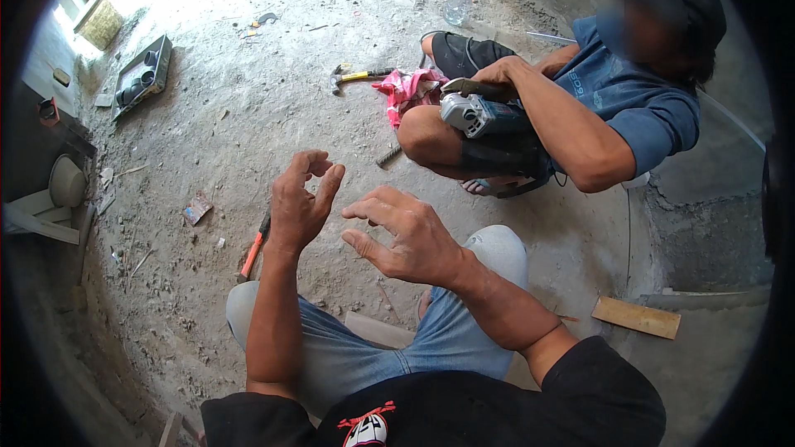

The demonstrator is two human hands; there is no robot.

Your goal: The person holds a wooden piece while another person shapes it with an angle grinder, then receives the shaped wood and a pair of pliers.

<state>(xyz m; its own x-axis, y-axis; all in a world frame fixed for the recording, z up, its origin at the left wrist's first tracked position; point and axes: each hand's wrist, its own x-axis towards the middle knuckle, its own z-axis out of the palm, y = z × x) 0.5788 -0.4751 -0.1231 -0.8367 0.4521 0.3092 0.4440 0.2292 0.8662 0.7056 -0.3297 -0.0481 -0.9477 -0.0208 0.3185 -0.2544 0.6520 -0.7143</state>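
My left hand [300, 199] is raised over my lap, empty, its thumb and bent fingers apart. Close beside it my right hand [402, 236] hangs palm down with loosely spread fingers and nothing in them. Behind my left wrist a red-and-black handled tool [251, 257] lies on the floor. Across from me a co-worker [629, 124] squats, holding a flat dark piece [468, 87] at an angle grinder [489, 116]. By that person's knee are a pink cloth [403, 95], a yellow-handled hammer [356, 76] and a short ridged bar [387, 157].
A plastic bottle [460, 4] stands at the back. At left are a tray [163, 54] with pipe fittings, a bucket [98, 21] and a pale bowl [68, 182]. A wooden board [636, 317] lies at right. A small packet [197, 207] and rubble lie on the rough floor [182, 141].
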